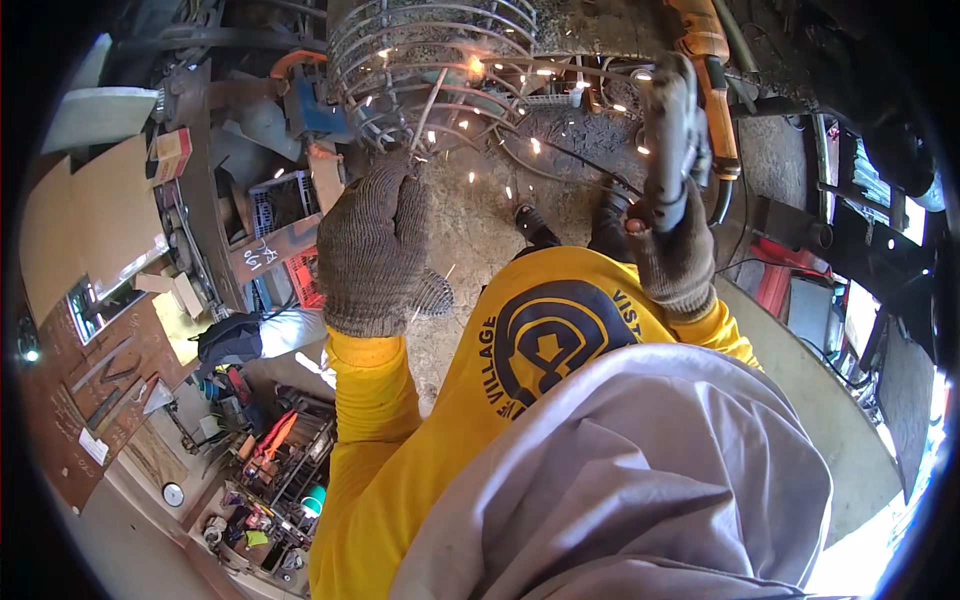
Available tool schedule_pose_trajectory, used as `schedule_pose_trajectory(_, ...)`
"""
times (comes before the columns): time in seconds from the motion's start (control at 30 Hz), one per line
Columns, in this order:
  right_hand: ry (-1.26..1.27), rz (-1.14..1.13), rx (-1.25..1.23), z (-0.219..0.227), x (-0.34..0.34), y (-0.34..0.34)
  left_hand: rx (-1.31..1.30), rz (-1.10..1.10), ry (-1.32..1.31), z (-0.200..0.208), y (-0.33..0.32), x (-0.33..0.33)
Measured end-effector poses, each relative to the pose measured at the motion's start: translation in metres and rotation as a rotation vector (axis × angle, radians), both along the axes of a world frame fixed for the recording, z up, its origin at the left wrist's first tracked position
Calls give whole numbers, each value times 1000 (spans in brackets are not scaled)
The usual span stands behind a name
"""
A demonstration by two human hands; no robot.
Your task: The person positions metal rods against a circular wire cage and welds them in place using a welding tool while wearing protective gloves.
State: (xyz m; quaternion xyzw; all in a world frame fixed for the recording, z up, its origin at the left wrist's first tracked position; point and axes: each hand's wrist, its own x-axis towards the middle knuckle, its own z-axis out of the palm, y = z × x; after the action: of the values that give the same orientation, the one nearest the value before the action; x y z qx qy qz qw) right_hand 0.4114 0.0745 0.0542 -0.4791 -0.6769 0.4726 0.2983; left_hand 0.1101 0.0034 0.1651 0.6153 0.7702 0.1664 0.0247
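Note:
A round cage of metal rods and rings (350,72) stands at the top middle, with an orange glow and flying sparks at its right side. My left hand (372,250), in a brown knit glove, is closed just below the cage around the lower end of a thin metal rod (430,108) that slants up against the rings. My right hand (678,255), gloved with bare fingertips showing, grips a grey metal electrode holder (672,140). From its upper end a thin welding electrode (585,70) reaches left to the glow.
An orange and black angle grinder (708,65) lies right of the electrode holder, its cord hanging down. Scrap metal, a blue tool (305,105) and a red crate (303,278) crowd the left. Shod feet (540,228) stand on the concrete floor (455,215).

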Motion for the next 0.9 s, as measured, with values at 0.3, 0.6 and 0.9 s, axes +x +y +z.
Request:
schedule_pose_trajectory(0.3,188,1,-157,7,-6,-3,-1,-31,35,2,2,0)
schedule_pose_trajectory(0.6,195,15,-190,10,-10,-5,26,-32,30,-2,-2,-2)
schedule_pose_trajectory(0.9,179,32,-134,7,-10,-3,3,-37,18,4,2,2)
